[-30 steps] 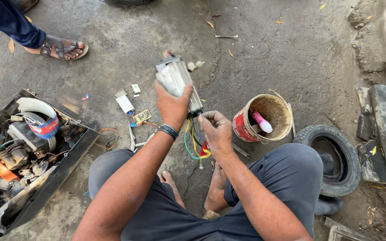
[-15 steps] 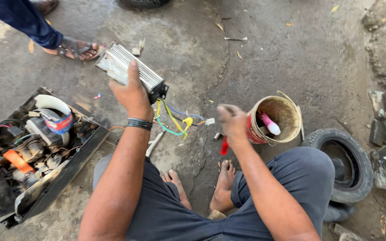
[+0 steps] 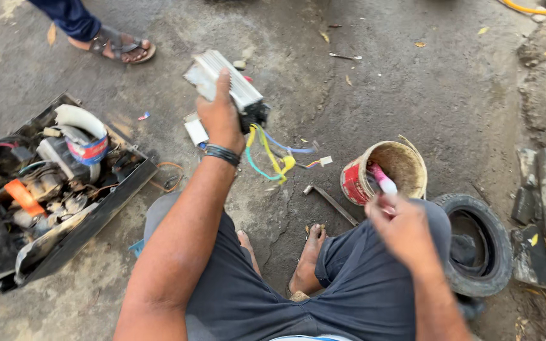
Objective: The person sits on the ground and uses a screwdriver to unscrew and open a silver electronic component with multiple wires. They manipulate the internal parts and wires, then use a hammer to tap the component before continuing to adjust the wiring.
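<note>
The left hand [image 3: 221, 117] is raised over the concrete floor [image 3: 412, 95] with its fingers wrapped around a ribbed silver controller box [image 3: 222, 79]; gripping it across the body this way lets the bundle of coloured wires [image 3: 273, 158] hang free below the wrist, clear of the ground, the box's dark connector end just beside the thumb side of the hand. The right hand [image 3: 402, 227] sits lower, over the right knee and just beside the rusty red bucket [image 3: 383, 173]; it is motion-blurred, and a pink-and-white tool [image 3: 383, 180] seems to rise from its fingertips, though whether the fingers pinch it or it merely stands in the bucket I cannot tell; a metal wrench [image 3: 330, 202] lies between bucket and feet, an open tray of parts [image 3: 52, 183] to the left, a small tyre [image 3: 475, 246] to the right.
</note>
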